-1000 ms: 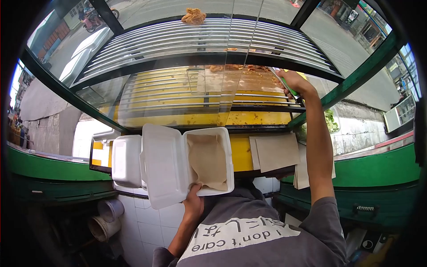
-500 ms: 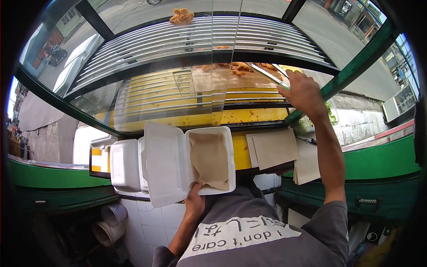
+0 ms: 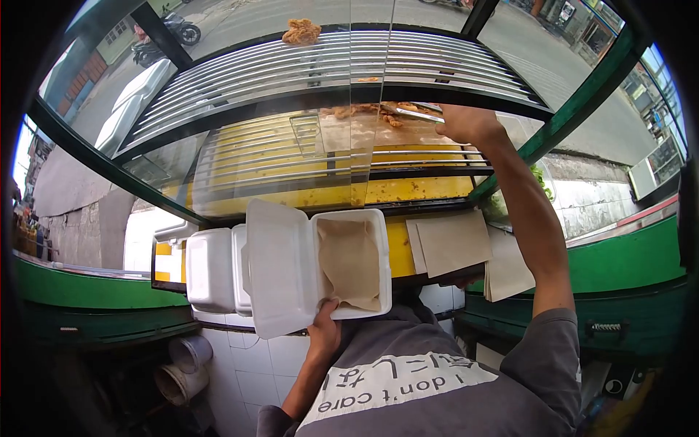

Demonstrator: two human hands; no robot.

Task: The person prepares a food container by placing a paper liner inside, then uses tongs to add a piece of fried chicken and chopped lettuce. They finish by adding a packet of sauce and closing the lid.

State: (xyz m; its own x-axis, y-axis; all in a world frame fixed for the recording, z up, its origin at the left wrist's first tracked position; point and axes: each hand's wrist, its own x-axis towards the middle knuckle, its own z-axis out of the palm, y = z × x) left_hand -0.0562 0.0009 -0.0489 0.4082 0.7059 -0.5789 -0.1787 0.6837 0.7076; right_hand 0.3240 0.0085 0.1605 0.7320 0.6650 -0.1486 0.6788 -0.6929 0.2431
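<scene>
My left hand [image 3: 325,328] grips the near edge of an open white foam takeaway box [image 3: 278,269], thumb over the rim. The lid is folded out to the left, and a sheet of brown paper [image 3: 349,264] lines the base. Inside the glass display case, my right hand [image 3: 472,125] is closed around metal tongs [image 3: 416,113]. The tips of the tongs are among pieces of fried chicken [image 3: 393,121] on the lower shelf, partly behind the glass and the black rail.
One fried chicken piece [image 3: 302,32] sits on the upper rack [image 3: 247,73]. Closed foam boxes [image 3: 210,269] stand left of the open one, brown paper sheets [image 3: 451,244] lie to the right. A green post [image 3: 575,120] borders my right arm. Buckets [image 3: 191,353] are on the floor.
My right hand has reached farther into the case and slightly left, taking the tongs down among the chicken. My left hand and the open box stay almost the same.
</scene>
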